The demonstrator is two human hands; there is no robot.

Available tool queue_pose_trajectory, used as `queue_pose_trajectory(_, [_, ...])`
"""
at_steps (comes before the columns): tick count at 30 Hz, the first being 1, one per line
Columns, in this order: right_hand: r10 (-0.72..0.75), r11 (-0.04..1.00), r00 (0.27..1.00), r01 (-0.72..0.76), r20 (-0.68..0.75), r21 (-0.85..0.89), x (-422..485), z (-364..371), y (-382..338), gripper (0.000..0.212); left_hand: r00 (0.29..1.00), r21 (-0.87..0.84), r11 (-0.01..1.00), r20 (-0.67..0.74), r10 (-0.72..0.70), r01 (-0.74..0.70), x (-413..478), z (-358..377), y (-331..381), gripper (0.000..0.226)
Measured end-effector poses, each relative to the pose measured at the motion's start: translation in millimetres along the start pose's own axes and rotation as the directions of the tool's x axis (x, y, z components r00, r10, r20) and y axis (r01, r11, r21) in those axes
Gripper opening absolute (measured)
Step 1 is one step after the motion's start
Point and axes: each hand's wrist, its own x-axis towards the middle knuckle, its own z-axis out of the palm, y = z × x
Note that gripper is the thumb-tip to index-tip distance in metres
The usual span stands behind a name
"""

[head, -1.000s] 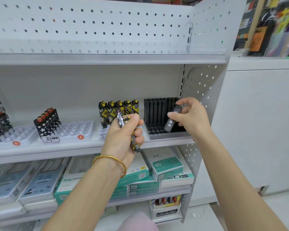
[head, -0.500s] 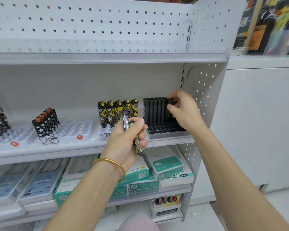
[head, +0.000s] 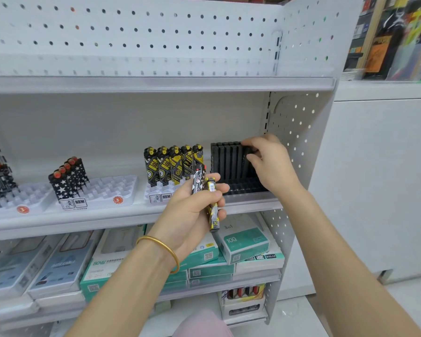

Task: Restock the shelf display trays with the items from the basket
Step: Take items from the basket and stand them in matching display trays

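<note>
The move in hand turns on the black tray, which sits at the far right end of the shelf, at about one o'clock from the left hand and directly under the right hand. The right hand is clearly the nearer. Its thumb and fingers are curled in a narrow pinch on the top of a black stick, which stands upright, long axis vertical, at the right end of the back row of black sticks. I cannot tell whether its foot is fully seated in a slot, since the dark tray hides it. My guess is that a straight downward push finishes this step. The left hand is closed round two more items: a white patterned stick and a yellow-and-black stick, both held near upright with tops tipped slightly toward eleven o'clock. The matching yellow-and-black row stands just beyond, at eleven o'clock. The basket is not in view.
</note>
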Motion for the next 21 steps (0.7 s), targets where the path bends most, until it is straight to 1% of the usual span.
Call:
queue_pose_trajectory(2, [0.006, 1.0, 1.0, -0.006, 0.017, -0.012, -2, 3, -1, 0.042, 1.0, 0.003, 1.0, 0.017, 0.004, -0.004, 0, -1, -1, 0.032])
queue_pose_trajectory(3, [0.004, 1.0, 1.0, -0.004, 0.001, -0.02, -5, 3, -3, 0.045, 1.0, 0.005, 1.0, 0.027, 0.008, -0.009, 0, -2, -1, 0.033])
queue_pose_trajectory(5, [-0.018, 0.999, 0.993, 0.015, -0.116, -0.028, -11, 2, -9, 0.052, 0.999, 0.016, 1.0, 0.05, 0.019, -0.02, 0, -4, -2, 0.031])
queue_pose_trajectory(6, [-0.035, 0.999, 0.981, 0.034, -0.189, -0.004, -16, -1, -15, 0.05, 0.998, 0.027, 0.999, 0.062, 0.026, -0.027, -1, -5, -3, 0.03])
queue_pose_trajectory(7, [-0.04, 0.997, 0.972, 0.054, -0.231, 0.056, -21, -4, -23, 0.043, 0.997, 0.039, 0.999, 0.07, 0.033, -0.036, -1, -6, -2, 0.028])
queue_pose_trajectory(8, [-0.031, 0.987, 0.976, 0.064, -0.215, 0.15, -26, -9, -32, 0.033, 0.996, 0.048, 0.998, 0.074, 0.039, -0.043, -2, -6, -2, 0.028])
queue_pose_trajectory(9, [-0.016, 0.964, 0.991, 0.05, -0.13, 0.262, -30, -15, -42, 0.023, 0.996, 0.055, 0.997, 0.074, 0.046, -0.05, -2, -7, -2, 0.029])
queue_pose_trajectory(10, [-0.01, 0.934, 1.0, 0.004, 0.015, 0.358, -34, -20, -51, 0.015, 0.996, 0.063, 0.996, 0.07, 0.054, -0.058, -2, -8, -1, 0.031])
queue_pose_trajectory(11, [-0.024, 0.908, 0.985, -0.05, 0.172, 0.415, -37, -24, -60, 0.011, 0.996, 0.071, 0.995, 0.061, 0.061, -0.065, -3, -8, -1, 0.035])
queue_pose_trajectory(12, [-0.055, 0.894, 0.955, -0.083, 0.291, 0.441, -40, -26, -65, 0.011, 0.997, 0.078, 0.995, 0.05, 0.066, -0.07, -3, -9, -1, 0.038])
queue_pose_trajectory(13, [-0.089, 0.884, 0.928, -0.094, 0.361, 0.459, -41, -26, -68, 0.011, 0.997, 0.085, 0.994, 0.043, 0.07, -0.073, -4, -10, 0, 0.04])
queue_pose_trajectory(16, [-0.138, 0.843, 0.897, -0.117, 0.421, 0.526, -38, -22, -68, 0.008, 0.996, 0.079, 0.994, 0.049, 0.071, -0.075, -7, -12, 4, 0.037])
queue_pose_trajectory(19, [-0.132, 0.771, 0.891, -0.183, 0.435, 0.61, -32, -22, -66, 0.015, 0.998, 0.012, 0.999, 0.058, 0.03, -0.031, -12, -19, 12, 0.036])
queue_pose_trajectory(21, [-0.132, 0.783, 0.898, -0.165, 0.419, 0.599, -30, -20, -65, 0.018, 0.999, -0.035, 0.999, 0.047, 0.015, -0.013, -15, -25, 16, 0.04])
